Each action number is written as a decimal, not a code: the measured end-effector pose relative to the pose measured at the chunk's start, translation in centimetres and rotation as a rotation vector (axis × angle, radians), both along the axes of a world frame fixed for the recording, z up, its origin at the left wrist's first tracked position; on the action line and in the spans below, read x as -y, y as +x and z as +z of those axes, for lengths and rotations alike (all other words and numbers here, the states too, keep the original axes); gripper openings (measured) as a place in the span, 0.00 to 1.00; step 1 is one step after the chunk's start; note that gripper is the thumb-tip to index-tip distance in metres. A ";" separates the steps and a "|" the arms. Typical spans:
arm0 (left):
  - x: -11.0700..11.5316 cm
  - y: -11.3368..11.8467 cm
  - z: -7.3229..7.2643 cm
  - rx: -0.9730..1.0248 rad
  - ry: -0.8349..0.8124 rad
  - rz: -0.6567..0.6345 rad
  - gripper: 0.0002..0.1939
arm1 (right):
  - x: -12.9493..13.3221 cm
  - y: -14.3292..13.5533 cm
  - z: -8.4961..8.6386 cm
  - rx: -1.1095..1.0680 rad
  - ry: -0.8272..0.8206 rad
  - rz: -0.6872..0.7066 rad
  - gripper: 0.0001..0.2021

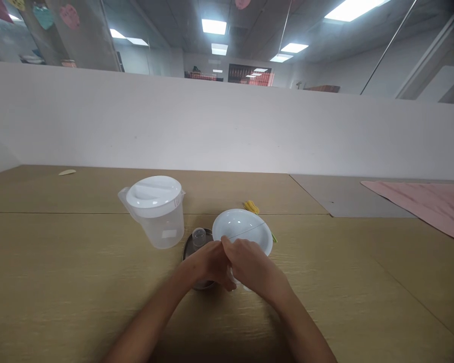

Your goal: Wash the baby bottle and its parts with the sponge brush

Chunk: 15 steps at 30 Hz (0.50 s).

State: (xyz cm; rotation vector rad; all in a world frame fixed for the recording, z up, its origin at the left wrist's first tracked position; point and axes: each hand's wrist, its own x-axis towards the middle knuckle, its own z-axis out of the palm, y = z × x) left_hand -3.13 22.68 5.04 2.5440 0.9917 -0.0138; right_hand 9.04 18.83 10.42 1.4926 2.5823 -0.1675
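The two bare hands meet at the near edge of a smooth, white bowl; this bowl is oval in the view and has a glossy surface, and it stands on a light brown tabletop with faint grain. The left hand is bent above a dark, round tray with a raised rim; the right hand has its fingers curled inward, touching the left one. A transparent piece shows just under and between them; its shape is mostly hidden, so I cannot tell how tightly each grip is closed, or which hand grasps it. A thin, straight strand appears across the bowl from the fingertips; its material is not clear.

On the tray is a small, clear cup; to its left stands a translucent plastic pitcher, with a smooth, white lid; behind the bowl lies a yellow, lumpy item, and at its right edge a narrow green item; a soft pink cloth lies far right, slightly wrinkled.
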 end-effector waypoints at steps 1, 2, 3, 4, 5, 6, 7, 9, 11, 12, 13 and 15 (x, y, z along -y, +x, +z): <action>0.0 0.1 0.0 -0.008 0.008 0.002 0.12 | 0.0 -0.1 -0.1 0.002 0.008 -0.004 0.17; 0.1 0.1 0.0 -0.011 0.013 0.004 0.12 | 0.0 -0.1 -0.1 0.005 0.002 -0.010 0.17; 0.2 0.2 0.0 -0.012 0.013 0.008 0.12 | 0.0 -0.2 -0.1 0.006 -0.004 -0.018 0.16; 0.3 0.3 0.0 -0.007 0.006 0.015 0.12 | 0.0 -0.1 -0.1 -0.003 -0.005 -0.025 0.16; 0.4 0.3 0.1 0.000 -0.008 0.028 0.12 | 0.0 -0.1 0.0 -0.015 -0.010 -0.031 0.16; 0.6 0.3 0.2 0.014 -0.024 0.049 0.13 | 0.0 0.0 0.0 -0.027 -0.017 -0.033 0.16; 0.8 0.3 0.3 0.034 -0.037 0.077 0.15 | 0.0 0.1 0.0 -0.042 -0.025 -0.034 0.16; 1.1 0.0 0.7 0.069 -0.060 0.134 0.18 | -0.1 0.4 0.1 -0.074 -0.049 -0.023 0.15; 1.4 -0.6 1.4 0.080 -0.061 0.157 0.20 | -0.2 0.7 0.0 -0.099 -0.053 -0.006 0.15; 1.5 -1.1 1.8 0.074 -0.053 0.163 0.21 | -0.3 0.9 0.0 -0.109 -0.047 0.002 0.16; 1.6 -1.5 2.3 0.067 -0.040 0.169 0.21 | -0.3 1.0 0.0 -0.121 -0.044 0.004 0.17; 1.6 -2.6 3.2 0.080 0.012 0.199 0.22 | -0.4 1.4 0.0 -0.152 -0.052 -0.008 0.21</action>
